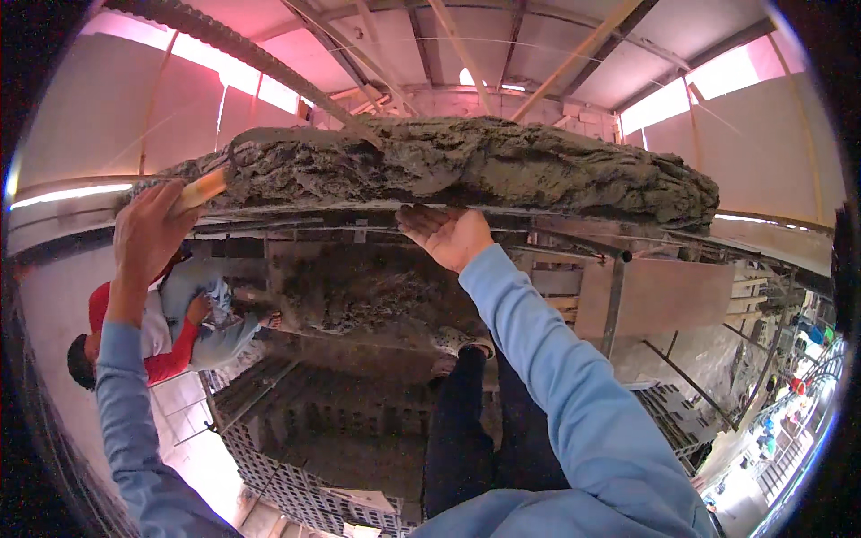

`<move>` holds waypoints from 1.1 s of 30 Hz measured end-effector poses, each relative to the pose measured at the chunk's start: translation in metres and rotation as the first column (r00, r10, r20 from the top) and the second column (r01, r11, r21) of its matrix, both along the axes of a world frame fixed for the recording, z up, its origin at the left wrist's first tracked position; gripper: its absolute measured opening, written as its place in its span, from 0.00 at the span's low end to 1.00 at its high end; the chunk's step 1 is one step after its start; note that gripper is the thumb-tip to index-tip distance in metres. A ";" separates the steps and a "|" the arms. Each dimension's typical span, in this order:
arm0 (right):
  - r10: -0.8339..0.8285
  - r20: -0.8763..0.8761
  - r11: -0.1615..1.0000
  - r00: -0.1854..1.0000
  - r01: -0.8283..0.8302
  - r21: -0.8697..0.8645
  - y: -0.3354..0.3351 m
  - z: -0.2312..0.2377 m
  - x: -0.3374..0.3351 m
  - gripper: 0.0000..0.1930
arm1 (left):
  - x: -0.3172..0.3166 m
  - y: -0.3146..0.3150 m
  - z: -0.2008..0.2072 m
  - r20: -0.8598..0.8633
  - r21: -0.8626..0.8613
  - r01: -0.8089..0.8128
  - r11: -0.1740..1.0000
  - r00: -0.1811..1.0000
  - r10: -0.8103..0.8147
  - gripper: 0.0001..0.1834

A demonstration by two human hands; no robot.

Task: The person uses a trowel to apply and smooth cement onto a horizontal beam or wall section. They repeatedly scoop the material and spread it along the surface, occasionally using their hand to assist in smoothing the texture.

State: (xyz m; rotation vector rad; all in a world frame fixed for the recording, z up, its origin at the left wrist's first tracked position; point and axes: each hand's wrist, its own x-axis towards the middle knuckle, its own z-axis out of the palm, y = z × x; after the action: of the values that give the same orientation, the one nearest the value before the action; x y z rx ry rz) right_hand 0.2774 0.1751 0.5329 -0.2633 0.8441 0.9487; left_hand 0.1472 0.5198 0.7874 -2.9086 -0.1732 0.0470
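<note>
A long, lumpy mass of dark grey wet clay stretches across the view at arm's height, with a thin pale edge along its underside. My left hand is closed around a yellow, block-shaped piece, its far end against the left part of the clay; I cannot tell what kind of tool it is. Below the middle of the mass, my right hand is palm up with fingers stretched out at the lower edge. Those fingers are smeared dark and hold nothing visible.
Down to the left, a person in red and grey sits close to my left forearm. Perforated blocks stand below. Dark poles and a pale board are at the right. Beams cross overhead.
</note>
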 end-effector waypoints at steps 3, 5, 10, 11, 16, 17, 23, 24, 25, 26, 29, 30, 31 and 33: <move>-0.033 -0.035 0.999 0.999 0.033 0.000 0.002 -0.003 0.002 0.26 | -0.017 0.002 0.001 0.054 0.008 -0.049 0.999 0.997 0.049 0.22; -0.047 -0.018 0.999 0.999 0.047 0.009 0.003 -0.005 0.002 0.26 | -0.041 0.009 -0.004 0.068 0.026 -0.128 0.991 0.990 0.126 0.22; -0.059 -0.051 0.998 0.997 0.060 0.021 0.011 0.009 0.001 0.26 | -0.130 0.009 0.003 0.047 0.065 -0.196 0.978 0.980 0.193 0.21; -0.068 -0.059 0.997 0.996 0.069 0.023 0.009 0.009 0.004 0.26 | -0.141 -0.003 -0.001 0.077 0.041 -0.127 0.991 0.989 0.124 0.21; -0.046 -0.069 0.999 0.997 0.047 0.008 0.001 0.008 0.009 0.24 | -0.106 -0.065 -0.047 -0.049 -0.202 -0.132 0.970 0.991 0.125 0.20; -0.038 -0.063 0.999 0.997 0.038 0.000 0.001 0.008 0.012 0.24 | -0.089 -0.073 -0.053 -0.115 -0.227 -0.196 0.954 0.978 0.174 0.20; -0.058 -0.036 0.998 0.998 0.057 -0.024 0.012 0.016 0.005 0.23 | -0.045 -0.060 -0.060 -0.053 -0.178 -0.056 0.983 0.997 0.047 0.19; -0.045 -0.011 0.999 0.999 0.045 -0.032 0.012 0.017 0.004 0.23 | -0.038 -0.062 -0.057 -0.077 -0.183 -0.097 0.978 0.993 0.084 0.19; -0.034 0.019 0.999 0.999 0.034 -0.040 0.009 0.015 0.005 0.24 | -0.029 -0.068 -0.054 -0.097 -0.188 -0.135 0.973 0.988 0.119 0.18; -0.023 0.048 0.999 0.999 0.025 -0.046 0.009 0.016 0.005 0.24 | -0.024 -0.072 -0.051 -0.118 -0.190 -0.173 0.966 0.981 0.153 0.18; -0.081 0.008 0.993 0.997 0.080 0.082 0.006 0.007 0.004 0.24 | -0.027 -0.079 -0.044 -0.067 -0.146 -0.144 0.979 0.989 0.135 0.18; -0.083 -0.004 0.994 0.997 0.083 0.068 0.005 0.004 0.004 0.24 | -0.033 -0.082 -0.040 -0.036 -0.145 -0.151 0.978 0.988 0.148 0.18; -0.092 -0.017 0.995 0.996 0.093 0.046 0.003 0.008 0.004 0.24 | -0.042 -0.082 -0.040 -0.008 -0.152 -0.153 0.977 0.988 0.153 0.18; -0.097 -0.051 0.994 0.994 0.099 0.039 0.001 0.006 0.007 0.24 | -0.054 -0.079 -0.032 0.004 -0.145 -0.184 0.972 0.982 0.187 0.18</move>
State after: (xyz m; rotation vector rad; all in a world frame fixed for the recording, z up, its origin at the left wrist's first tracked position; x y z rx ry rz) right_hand 0.2846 0.1759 0.5393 -0.1617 0.8738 0.8825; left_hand 0.0934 0.4404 0.7549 -3.0276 -0.4633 0.0680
